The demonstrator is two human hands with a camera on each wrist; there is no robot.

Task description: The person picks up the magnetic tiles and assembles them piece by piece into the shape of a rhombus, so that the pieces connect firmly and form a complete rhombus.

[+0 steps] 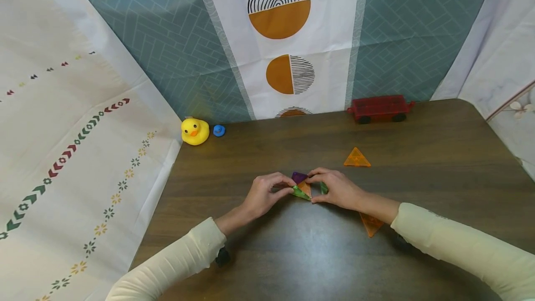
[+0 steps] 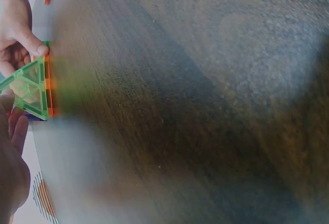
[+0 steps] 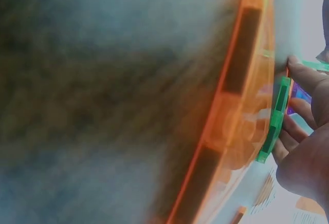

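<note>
In the head view, several translucent triangular tiles meet between the two hands: a green tile [image 1: 301, 193], an orange tile [image 1: 305, 186] and a purple tile [image 1: 298, 177]. The left hand [image 1: 264, 193] pinches the left green tile, which is tilted up in the left wrist view [image 2: 32, 88]. The right hand [image 1: 337, 189] curls thumb and fingers about the tiles' right side, with another green tile [image 1: 324, 188] at its palm. In the right wrist view that green tile [image 3: 275, 121] stands on edge beside the fingers.
An orange triangle [image 1: 357, 157] lies beyond the right hand, and another orange triangle [image 1: 371, 223] lies under the right forearm. A red wagon [image 1: 379, 107] stands at the table's back edge. A yellow duck [image 1: 195, 131] and small blue duck [image 1: 219, 130] sit at the back left.
</note>
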